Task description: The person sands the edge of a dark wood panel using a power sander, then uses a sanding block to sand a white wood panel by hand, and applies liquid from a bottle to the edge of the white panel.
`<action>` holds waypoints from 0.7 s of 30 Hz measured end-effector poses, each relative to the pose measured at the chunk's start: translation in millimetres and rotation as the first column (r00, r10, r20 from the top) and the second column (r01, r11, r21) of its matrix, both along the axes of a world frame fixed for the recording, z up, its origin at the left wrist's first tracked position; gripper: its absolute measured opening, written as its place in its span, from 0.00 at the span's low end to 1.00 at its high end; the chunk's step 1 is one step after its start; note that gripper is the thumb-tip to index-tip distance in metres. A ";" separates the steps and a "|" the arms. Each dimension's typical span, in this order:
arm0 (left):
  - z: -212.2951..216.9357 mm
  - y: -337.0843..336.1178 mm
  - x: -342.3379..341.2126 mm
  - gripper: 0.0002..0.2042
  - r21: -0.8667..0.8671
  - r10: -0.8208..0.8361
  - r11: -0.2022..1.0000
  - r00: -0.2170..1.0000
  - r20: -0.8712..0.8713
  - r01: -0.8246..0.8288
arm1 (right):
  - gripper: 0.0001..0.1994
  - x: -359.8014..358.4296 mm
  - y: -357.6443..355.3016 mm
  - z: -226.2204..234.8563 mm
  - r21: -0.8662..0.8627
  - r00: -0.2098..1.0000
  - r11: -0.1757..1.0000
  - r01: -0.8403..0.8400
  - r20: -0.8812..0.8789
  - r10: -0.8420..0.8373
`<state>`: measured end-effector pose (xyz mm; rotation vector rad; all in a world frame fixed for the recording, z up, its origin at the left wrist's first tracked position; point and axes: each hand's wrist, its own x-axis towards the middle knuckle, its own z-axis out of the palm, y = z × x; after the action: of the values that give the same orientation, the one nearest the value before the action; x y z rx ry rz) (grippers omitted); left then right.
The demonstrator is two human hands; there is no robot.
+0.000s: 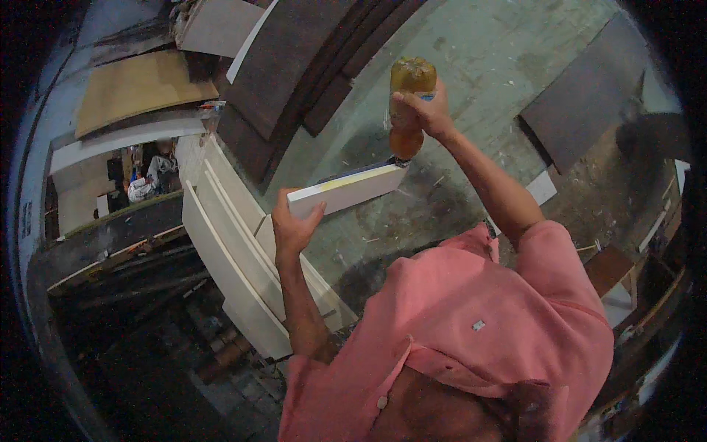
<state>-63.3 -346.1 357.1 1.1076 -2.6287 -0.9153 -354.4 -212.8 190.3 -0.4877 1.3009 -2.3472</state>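
Over the grey concrete floor, toward the far middle of the scene, the right hand clasped an amber plastic bottle turned upside down. Its long axis ran nearly straight up and down, the rounded base at the top and the neck pointing down at the far right end of a white board. The bottle looked translucent, yellow-brown above and more orange toward the neck, with a pale blue band under the fingers. Whether the neck touched the board could not be told. The left hand gripped the near left end of that board, thumb on its face. The board's long axis ran from near left up to far right, a yellowish streak along its top edge. Just left stood stacked cream panels, with dark boards farther off.
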 end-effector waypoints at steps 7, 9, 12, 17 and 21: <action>-24.0 -18.3 30.8 0.19 0.045 0.080 0.996 0.988 -0.135 -0.074 | 0.32 -19.0 12.2 -9.4 0.234 0.997 0.969 0.073 -0.048 -0.063; -31.3 -24.3 42.2 0.20 0.110 0.146 0.985 0.979 -0.142 -0.131 | 0.32 -44.7 30.5 31.0 0.269 0.981 0.955 -0.127 0.177 0.081; -34.3 -20.6 53.4 0.23 0.235 0.181 0.961 0.973 -0.140 -0.145 | 0.33 -76.7 33.0 75.7 0.584 0.915 0.801 -0.130 -0.240 0.323; -42.8 -21.8 98.7 0.30 0.351 0.221 0.924 0.961 -0.169 -0.151 | 0.25 -94.2 -18.4 120.1 0.925 0.011 0.057 0.375 -0.067 0.998; -53.9 -3.2 91.8 0.28 0.461 0.212 0.883 0.953 -0.215 -0.092 | 0.23 -137.5 -12.5 -30.5 0.395 -0.234 0.139 0.908 0.205 0.950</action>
<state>28.5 -349.3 303.2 1.1679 -2.1363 -1.5616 -491.9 -225.3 159.8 -2.0064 2.1267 1.3793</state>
